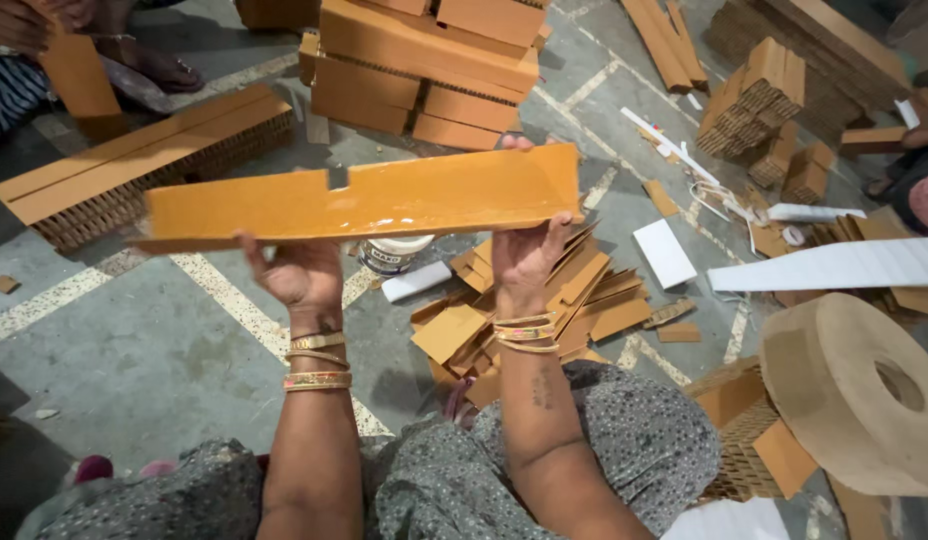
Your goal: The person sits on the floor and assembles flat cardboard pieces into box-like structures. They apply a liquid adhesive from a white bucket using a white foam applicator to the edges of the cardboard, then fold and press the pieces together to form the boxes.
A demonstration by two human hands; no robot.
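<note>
I hold a long brown cardboard strip (384, 200) up in front of me, level, its face shiny with wet glue and a small notch in its upper edge. My left hand (299, 272) grips its lower edge left of the middle. My right hand (529, 250) grips the lower edge near the right end, where the strip folds up. A small white tub (394, 253) stands on the floor just below the strip, between my hands. A pile of small cardboard pieces (544, 310) lies under my right wrist.
Stacked honeycomb cardboard blocks (424, 70) stand behind the strip, with a long slab (144, 165) at the left. A big roll of brown tape (854, 395) sits at the right, beside white paper strips (834, 265). Another person's foot (149, 60) shows at top left.
</note>
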